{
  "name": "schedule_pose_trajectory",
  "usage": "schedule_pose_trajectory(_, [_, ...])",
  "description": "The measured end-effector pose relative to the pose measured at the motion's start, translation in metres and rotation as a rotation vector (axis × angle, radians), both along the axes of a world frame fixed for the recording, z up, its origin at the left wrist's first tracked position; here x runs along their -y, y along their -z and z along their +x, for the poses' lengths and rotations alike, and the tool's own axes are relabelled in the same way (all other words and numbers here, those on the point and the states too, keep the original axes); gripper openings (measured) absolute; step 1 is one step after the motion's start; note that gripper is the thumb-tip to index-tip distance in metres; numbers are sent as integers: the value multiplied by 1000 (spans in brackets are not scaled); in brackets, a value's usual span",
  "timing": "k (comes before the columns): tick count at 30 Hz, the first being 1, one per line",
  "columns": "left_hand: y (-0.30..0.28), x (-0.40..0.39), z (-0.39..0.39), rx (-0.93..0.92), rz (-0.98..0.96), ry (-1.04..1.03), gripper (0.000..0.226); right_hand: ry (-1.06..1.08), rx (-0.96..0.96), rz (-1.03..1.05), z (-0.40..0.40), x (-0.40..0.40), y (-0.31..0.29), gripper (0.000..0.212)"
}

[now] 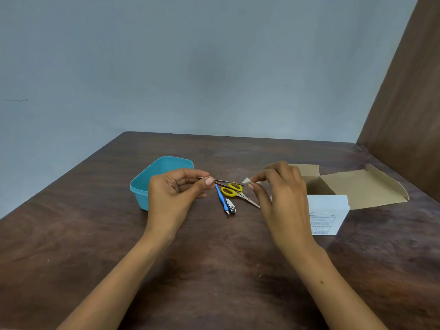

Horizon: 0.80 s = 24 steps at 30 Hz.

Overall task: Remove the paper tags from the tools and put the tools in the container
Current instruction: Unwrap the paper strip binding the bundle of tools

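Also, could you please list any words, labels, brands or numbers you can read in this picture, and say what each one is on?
Nothing here can be read.
White box: a printed table with lines of small text on its front face, too small and blurred to read.
Small paper tag in the right hand: no print can be made out.
Blue container, cardboard box, scissors, nail clipper: no visible lettering.

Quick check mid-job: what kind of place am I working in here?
Probably a plain room at home or in an office: a dark wooden table set against a bare grey-blue wall, with an opened cardboard box beside it.
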<state>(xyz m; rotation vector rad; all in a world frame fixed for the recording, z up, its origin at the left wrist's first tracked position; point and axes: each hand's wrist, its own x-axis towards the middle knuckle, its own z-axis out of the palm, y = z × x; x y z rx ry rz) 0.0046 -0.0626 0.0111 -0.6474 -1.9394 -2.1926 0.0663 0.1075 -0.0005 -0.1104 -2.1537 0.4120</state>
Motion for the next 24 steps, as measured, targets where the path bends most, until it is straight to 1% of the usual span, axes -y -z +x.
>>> schedule_pose_trajectory(2, [1,-2,1,-9,-28,11,9,-107,-16,-87,0,-2,-2,4])
schedule_pose_trajectory(4, [2,-3,0,-18,-59,25,10,-155,-26,-112,1,-3,-3,0])
schedule_pose_trajectory(10, [6,-7,2,-60,-139,69,10,-256,4,-83,-1,5,1,7])
schedule_pose_trajectory(24, [6,-6,4,-119,-180,104,11,-228,98,64,0,8,4,14])
